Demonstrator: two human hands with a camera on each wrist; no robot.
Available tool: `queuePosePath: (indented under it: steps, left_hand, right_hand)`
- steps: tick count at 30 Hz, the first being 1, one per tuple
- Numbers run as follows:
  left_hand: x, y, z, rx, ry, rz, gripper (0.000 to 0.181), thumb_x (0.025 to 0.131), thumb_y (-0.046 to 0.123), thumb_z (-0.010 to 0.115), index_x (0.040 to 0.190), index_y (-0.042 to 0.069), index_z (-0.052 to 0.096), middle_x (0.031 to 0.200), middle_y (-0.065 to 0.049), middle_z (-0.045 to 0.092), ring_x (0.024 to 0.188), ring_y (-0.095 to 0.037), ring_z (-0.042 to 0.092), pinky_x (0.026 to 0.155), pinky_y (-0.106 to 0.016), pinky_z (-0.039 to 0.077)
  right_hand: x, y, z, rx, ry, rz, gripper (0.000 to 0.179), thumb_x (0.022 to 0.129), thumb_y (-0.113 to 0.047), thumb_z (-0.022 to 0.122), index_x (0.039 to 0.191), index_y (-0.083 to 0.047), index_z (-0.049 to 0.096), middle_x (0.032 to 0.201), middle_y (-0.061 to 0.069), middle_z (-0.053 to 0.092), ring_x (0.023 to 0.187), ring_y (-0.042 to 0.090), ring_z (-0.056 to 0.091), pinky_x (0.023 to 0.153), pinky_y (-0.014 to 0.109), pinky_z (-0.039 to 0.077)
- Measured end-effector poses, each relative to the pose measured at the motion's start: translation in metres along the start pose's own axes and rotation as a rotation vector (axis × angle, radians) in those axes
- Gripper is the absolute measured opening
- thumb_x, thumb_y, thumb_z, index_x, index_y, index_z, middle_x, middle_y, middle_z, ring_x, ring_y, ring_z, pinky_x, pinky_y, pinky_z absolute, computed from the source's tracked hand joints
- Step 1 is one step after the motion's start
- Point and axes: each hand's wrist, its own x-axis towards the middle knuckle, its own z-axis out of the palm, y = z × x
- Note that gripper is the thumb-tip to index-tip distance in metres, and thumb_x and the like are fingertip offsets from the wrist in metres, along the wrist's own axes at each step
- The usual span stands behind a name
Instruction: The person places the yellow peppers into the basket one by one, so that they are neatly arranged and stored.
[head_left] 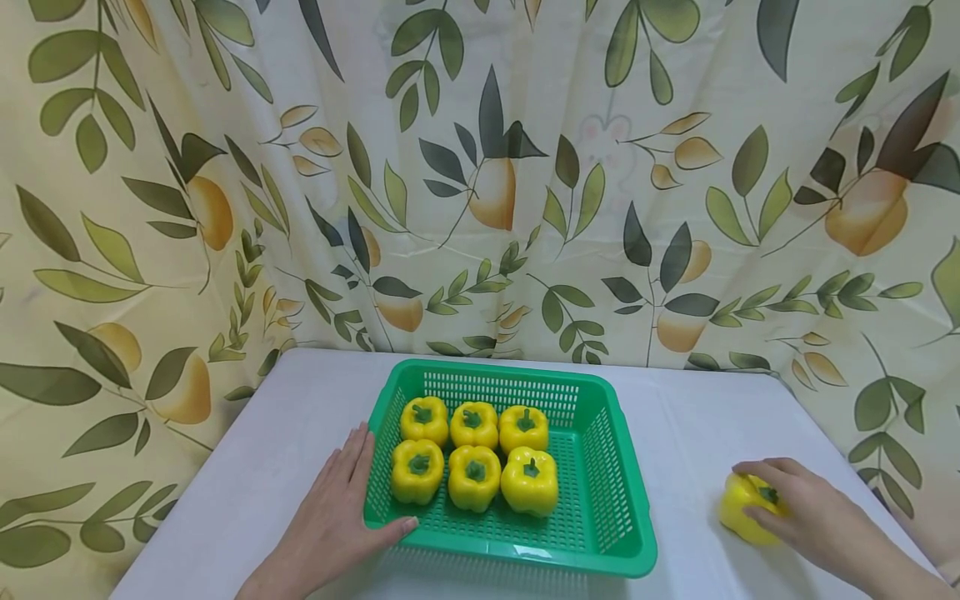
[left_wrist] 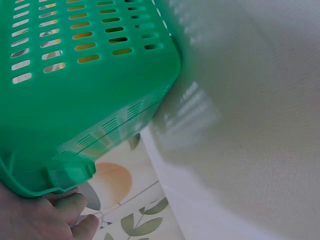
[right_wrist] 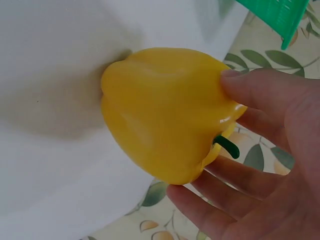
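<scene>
A green plastic basket [head_left: 600,546] holds several yellow bell peppers [head_left: 475,477] with green stems, in two rows of three on its left side. My left hand [head_left: 333,508] rests against the basket's front left corner, its fingers straight along the left rim and its thumb on the front rim. To the right of the basket, my right hand [head_left: 813,508] grips another yellow bell pepper [right_wrist: 165,110] near its stem end. In the right wrist view, the thumb lies on one side of it and the fingertips [right_wrist: 182,195] on the other. Its base is at the tabletop.
The basket stands on a white-covered table [head_left: 682,433], its right part showing a bare slatted floor. A leaf-and-fruit patterned curtain [head_left: 465,275] hangs behind the table and along the left side.
</scene>
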Motion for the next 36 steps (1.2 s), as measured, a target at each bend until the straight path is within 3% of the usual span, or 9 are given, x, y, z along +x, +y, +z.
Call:
queuePosePath:
  steps: [6, 26, 36]
  left_hand:
    - [0.000, 0.000, 0.000, 0.005, 0.000, 0.002, 0.118, 0.079, 0.080, 0.056, 0.156, -0.001, 0.020, 0.166, -0.017, 0.014, 0.153, -0.035, 0.019, 0.122, -0.055, 0.024]
    - [-0.002, -0.002, 0.001, 0.001, 0.012, -0.001, 0.119, 0.078, 0.078, 0.060, 0.156, -0.002, 0.021, 0.166, -0.017, 0.015, 0.153, -0.035, 0.020, 0.122, -0.055, 0.024]
    - [0.000, 0.001, 0.000, 0.001, 0.007, 0.006, 0.118, 0.079, 0.079, 0.057, 0.156, -0.002, 0.021, 0.166, -0.018, 0.015, 0.152, -0.035, 0.020, 0.122, -0.055, 0.024]
  right_hand:
    - [0.001, -0.002, -0.002, 0.001, 0.005, -0.029, 0.046, 0.074, -0.019, 0.085, 0.116, -0.012, 0.067, 0.120, 0.030, 0.061, 0.102, 0.045, 0.062, 0.080, 0.060, 0.055]
    - [0.003, -0.033, -0.025, 0.008, 0.096, -0.128, 0.047, 0.078, -0.021, 0.083, 0.120, -0.010, 0.066, 0.125, 0.027, 0.061, 0.103, 0.043, 0.064, 0.081, 0.057, 0.058]
    - [0.007, -0.046, -0.032, -0.009, 0.125, -0.166, 0.046, 0.079, -0.021, 0.082, 0.121, -0.011, 0.067, 0.128, 0.031, 0.058, 0.106, 0.050, 0.061, 0.082, 0.058, 0.057]
